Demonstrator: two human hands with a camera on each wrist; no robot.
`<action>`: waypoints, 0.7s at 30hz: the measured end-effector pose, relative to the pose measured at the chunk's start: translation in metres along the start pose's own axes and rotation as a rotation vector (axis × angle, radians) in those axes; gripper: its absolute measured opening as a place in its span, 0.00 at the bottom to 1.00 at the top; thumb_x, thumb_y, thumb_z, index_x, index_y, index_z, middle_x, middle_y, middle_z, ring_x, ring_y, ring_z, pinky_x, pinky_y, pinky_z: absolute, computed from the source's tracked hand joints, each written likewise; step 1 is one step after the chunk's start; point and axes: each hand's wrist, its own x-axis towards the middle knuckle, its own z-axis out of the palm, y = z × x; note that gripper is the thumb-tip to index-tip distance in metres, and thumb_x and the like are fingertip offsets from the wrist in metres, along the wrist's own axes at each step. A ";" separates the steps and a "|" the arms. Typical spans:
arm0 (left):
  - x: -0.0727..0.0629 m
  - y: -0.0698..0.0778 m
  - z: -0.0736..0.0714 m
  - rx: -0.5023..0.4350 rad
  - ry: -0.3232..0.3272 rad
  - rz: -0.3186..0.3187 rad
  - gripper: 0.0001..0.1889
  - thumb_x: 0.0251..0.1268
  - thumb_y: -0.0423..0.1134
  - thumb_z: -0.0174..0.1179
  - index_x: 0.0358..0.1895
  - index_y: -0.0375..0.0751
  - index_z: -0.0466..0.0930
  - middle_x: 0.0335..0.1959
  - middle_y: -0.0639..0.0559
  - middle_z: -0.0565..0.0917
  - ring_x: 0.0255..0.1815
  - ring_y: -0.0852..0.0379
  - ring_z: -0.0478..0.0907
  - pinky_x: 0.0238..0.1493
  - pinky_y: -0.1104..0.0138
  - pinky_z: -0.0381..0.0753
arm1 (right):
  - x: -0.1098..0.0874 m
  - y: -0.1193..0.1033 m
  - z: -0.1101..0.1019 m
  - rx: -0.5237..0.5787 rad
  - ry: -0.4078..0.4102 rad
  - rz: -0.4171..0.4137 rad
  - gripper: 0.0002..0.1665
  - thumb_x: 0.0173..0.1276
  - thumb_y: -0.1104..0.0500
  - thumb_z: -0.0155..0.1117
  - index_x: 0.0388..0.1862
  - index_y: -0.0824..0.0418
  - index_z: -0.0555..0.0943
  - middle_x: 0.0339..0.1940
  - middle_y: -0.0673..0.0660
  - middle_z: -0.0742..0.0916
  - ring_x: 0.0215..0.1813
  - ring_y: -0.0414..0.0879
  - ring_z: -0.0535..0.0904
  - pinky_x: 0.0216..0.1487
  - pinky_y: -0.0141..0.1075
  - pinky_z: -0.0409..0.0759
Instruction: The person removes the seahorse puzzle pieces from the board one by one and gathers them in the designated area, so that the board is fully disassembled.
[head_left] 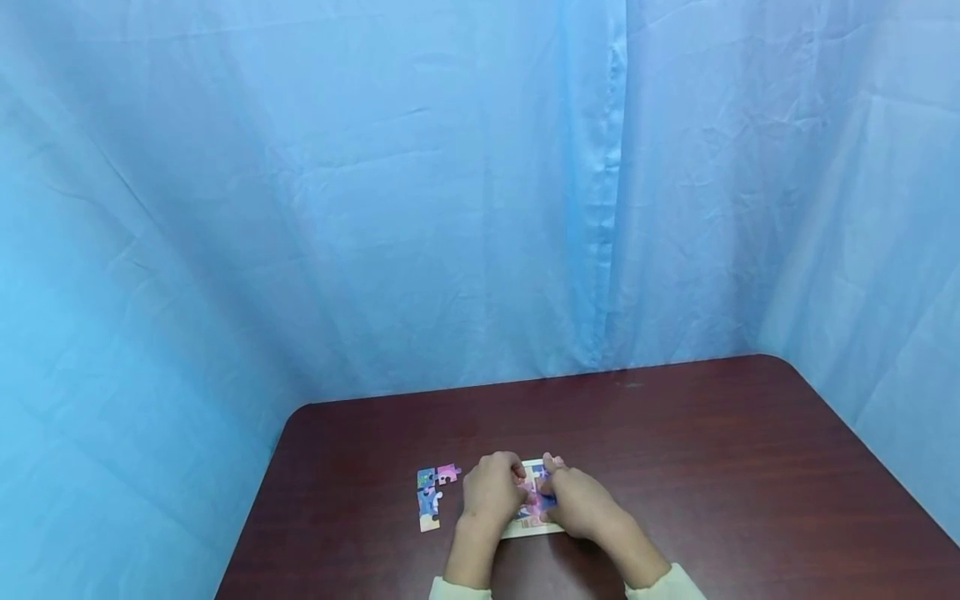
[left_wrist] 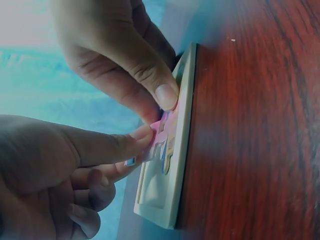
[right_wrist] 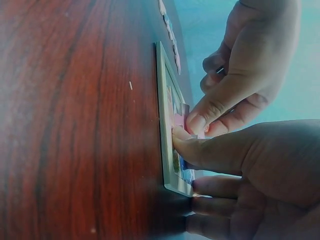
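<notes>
A small jigsaw puzzle in a pale shallow tray (head_left: 531, 531) lies on the table between the two hands. My left hand (head_left: 491, 492) pinches a pink puzzle piece (left_wrist: 154, 141) between thumb and forefinger, tilted against the pieces in the tray. From the other side, my right hand (head_left: 583, 502) has its thumb pressed on the pieces close to that pink one. Its other fingers stretch fairly straight over the tray's far side, as the right wrist view shows. Both hands hide much of the puzzle picture.
Left of the tray lie several loose puzzle pieces: a blue-green one (head_left: 426, 477), a pink one (head_left: 447, 474) and a blue, white and yellow part (head_left: 430, 508). The dark red-brown table (head_left: 697, 467) has rounded far corners. Blue curtains (head_left: 450, 208) hang around it.
</notes>
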 end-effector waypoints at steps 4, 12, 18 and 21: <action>0.001 -0.003 -0.001 -0.029 -0.009 -0.012 0.10 0.48 0.32 0.80 0.26 0.47 0.85 0.18 0.61 0.78 0.21 0.65 0.70 0.27 0.65 0.69 | 0.000 0.000 0.000 -0.002 -0.004 0.003 0.19 0.57 0.62 0.82 0.48 0.64 0.92 0.75 0.75 0.77 0.73 0.70 0.77 0.68 0.61 0.78; 0.001 -0.010 0.000 -0.094 -0.023 -0.019 0.08 0.57 0.32 0.76 0.27 0.48 0.86 0.18 0.63 0.79 0.21 0.69 0.70 0.27 0.68 0.69 | 0.001 0.000 0.001 0.000 -0.021 0.035 0.23 0.57 0.61 0.82 0.53 0.65 0.90 0.76 0.74 0.75 0.75 0.69 0.76 0.71 0.60 0.76; -0.001 -0.012 0.001 -0.125 -0.028 -0.033 0.07 0.60 0.32 0.74 0.29 0.49 0.88 0.20 0.63 0.82 0.22 0.70 0.71 0.29 0.68 0.72 | 0.003 0.000 0.001 0.004 -0.025 0.055 0.23 0.58 0.61 0.82 0.54 0.64 0.90 0.77 0.73 0.75 0.76 0.68 0.75 0.73 0.59 0.76; -0.002 -0.012 0.000 -0.136 -0.026 -0.033 0.06 0.60 0.34 0.76 0.30 0.49 0.88 0.22 0.62 0.83 0.23 0.70 0.73 0.30 0.67 0.73 | 0.003 0.000 0.001 0.007 -0.024 0.061 0.23 0.58 0.61 0.82 0.54 0.64 0.90 0.77 0.72 0.76 0.76 0.67 0.76 0.73 0.59 0.76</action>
